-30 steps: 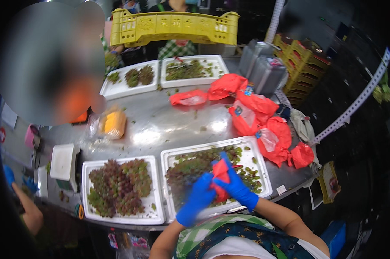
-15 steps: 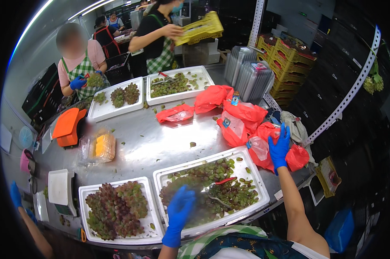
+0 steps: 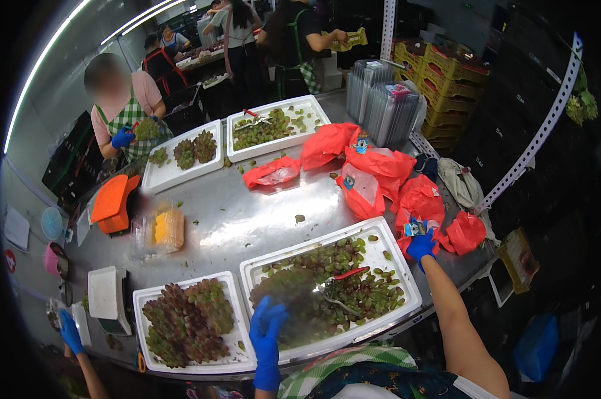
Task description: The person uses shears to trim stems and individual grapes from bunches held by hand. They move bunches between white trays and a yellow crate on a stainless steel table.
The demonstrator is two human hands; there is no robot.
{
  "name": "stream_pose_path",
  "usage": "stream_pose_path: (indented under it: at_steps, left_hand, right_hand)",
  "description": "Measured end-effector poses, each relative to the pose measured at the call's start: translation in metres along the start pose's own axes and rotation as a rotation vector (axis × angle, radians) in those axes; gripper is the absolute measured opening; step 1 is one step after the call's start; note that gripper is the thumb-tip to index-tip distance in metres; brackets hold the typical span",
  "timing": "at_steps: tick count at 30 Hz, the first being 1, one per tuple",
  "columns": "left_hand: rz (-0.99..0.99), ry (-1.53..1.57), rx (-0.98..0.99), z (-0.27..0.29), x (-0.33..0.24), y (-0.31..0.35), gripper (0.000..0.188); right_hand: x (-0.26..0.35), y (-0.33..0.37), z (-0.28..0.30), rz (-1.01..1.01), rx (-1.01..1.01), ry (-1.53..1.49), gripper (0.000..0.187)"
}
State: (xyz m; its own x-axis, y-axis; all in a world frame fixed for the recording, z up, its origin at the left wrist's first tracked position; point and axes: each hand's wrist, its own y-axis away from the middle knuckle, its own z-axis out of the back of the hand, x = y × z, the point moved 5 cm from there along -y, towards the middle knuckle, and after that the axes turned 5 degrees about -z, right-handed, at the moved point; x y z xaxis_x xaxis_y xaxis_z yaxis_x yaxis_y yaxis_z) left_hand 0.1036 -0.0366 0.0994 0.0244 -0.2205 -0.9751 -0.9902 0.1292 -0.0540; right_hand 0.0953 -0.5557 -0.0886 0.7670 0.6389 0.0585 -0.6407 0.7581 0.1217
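My right hand (image 3: 422, 247), in a blue glove, is closed on the labelled edge of a crumpled red bag (image 3: 421, 199) at the table's right side. My left hand (image 3: 268, 329), also gloved in blue, is raised at the left rim of a white foam tray (image 3: 412, 292) with its fingers apart and nothing visible in it. Loose grapes (image 3: 373, 292) fill much of that tray, and red-handled snips (image 3: 343, 276) lie on them. To the left, a second white tray (image 3: 244, 362) holds bunches of dark grapes (image 3: 187, 319). A smeared patch blurs the view beside my left hand.
More red bags (image 3: 377, 166) lie behind my right hand, near clear plastic boxes (image 3: 387, 110). Two farther trays (image 3: 267, 153) hold grapes. Scales (image 3: 107, 296) stand at left. A co-worker (image 3: 137, 110) holds grapes across the table; another person's gloved hand (image 3: 70, 331) is at lower left.
My right hand has drawn down and back, closing on the red bag, whose label now shows. My left hand has shifted slightly left and down. The person carrying a yellow crate has moved right.
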Motion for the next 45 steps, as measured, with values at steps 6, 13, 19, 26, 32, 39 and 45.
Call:
stream_pose_path:
  at_steps: [6, 13, 19, 26, 32, 39, 45]
  left_hand:
    - [-0.079, -0.045, 0.077, -0.019, -0.011, -0.012, 0.044]
    - [-0.19, -0.266, 0.256, -0.054, -0.041, -0.079, 0.052]
    - [-0.232, -0.594, 0.391, -0.083, -0.016, -0.204, 0.075]
    - [-0.488, -0.993, 0.394, -0.092, 0.075, -0.385, 0.116]
    - [-0.106, -1.018, 0.324, -0.132, 0.121, -0.461, 0.114]
    - [0.117, -0.513, 0.446, -0.261, 0.16, -0.494, 0.078]
    - [0.112, -0.346, 0.836, -0.395, 0.202, -0.412, 0.061]
  right_hand:
    - [0.0, 0.005, 0.007, -0.013, 0.056, 0.021, 0.076]
    - [0.016, 0.038, 0.067, 0.091, -0.095, -0.249, 0.076]
    - [-0.009, 0.079, 0.174, 0.198, -0.329, -0.477, 0.07]
    - [-0.145, 0.018, 0.101, -0.153, -0.272, -0.678, 0.116]
    - [-0.063, 0.008, 0.091, 0.036, -0.017, -0.517, 0.131]
    - [-0.027, -0.002, 0.092, -0.105, 0.089, -0.58, 0.139]
    - [-0.033, -0.002, 0.083, -0.071, -0.036, -0.725, 0.144]
